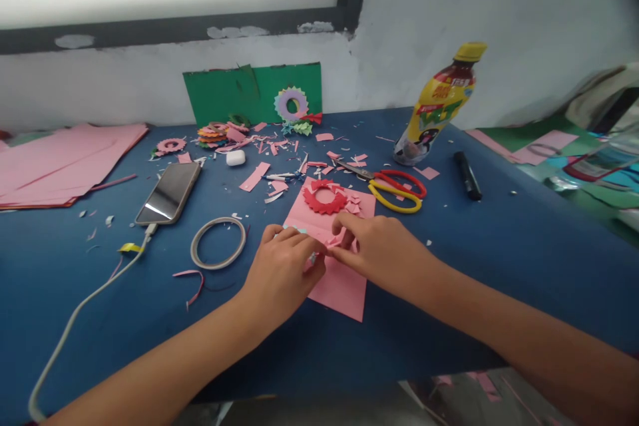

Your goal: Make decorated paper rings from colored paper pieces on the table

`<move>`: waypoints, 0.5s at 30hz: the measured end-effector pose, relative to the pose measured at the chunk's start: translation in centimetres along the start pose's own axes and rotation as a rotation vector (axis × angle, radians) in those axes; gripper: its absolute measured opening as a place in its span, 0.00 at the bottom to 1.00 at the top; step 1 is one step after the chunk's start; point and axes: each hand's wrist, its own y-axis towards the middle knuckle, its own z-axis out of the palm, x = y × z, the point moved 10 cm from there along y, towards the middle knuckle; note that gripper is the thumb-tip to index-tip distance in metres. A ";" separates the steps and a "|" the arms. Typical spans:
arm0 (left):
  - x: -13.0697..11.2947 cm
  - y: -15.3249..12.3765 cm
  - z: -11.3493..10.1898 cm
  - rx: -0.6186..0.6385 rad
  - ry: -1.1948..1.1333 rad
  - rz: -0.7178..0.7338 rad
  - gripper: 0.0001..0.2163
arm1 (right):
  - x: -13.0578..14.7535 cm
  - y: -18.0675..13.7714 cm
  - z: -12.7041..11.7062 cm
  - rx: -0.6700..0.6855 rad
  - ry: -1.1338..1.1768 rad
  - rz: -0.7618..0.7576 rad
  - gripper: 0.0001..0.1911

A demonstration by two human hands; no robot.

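Note:
A pink paper sheet [339,286] lies on the blue table [499,259] in front of me. My left hand [282,273] and my right hand [374,246] meet over its middle. Both pinch a small piece [324,246] of pink paper between their fingertips; its exact shape is hidden. A red toothed paper ring [324,198] rests on the sheet's far end, just beyond my right fingers. Small pink scraps [355,203] lie beside it.
Red and yellow scissors [394,190], a tilted bottle [439,106] and a black marker [467,175] lie to the right. A phone [168,193] on a cable, a tape ring [218,243], a white case [235,158], stacked pink sheets [60,160] and paper rings [292,106] stand left and back.

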 end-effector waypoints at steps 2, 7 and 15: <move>0.0 0.0 0.0 0.000 0.004 -0.002 0.06 | -0.1 0.1 0.0 0.004 -0.049 0.006 0.11; 0.4 0.0 0.0 -0.026 0.003 -0.017 0.06 | -0.7 0.5 0.0 0.012 -0.089 0.016 0.14; 0.9 -0.1 -0.3 -0.067 -0.034 -0.044 0.04 | -1.2 0.7 -0.1 0.049 -0.137 0.021 0.10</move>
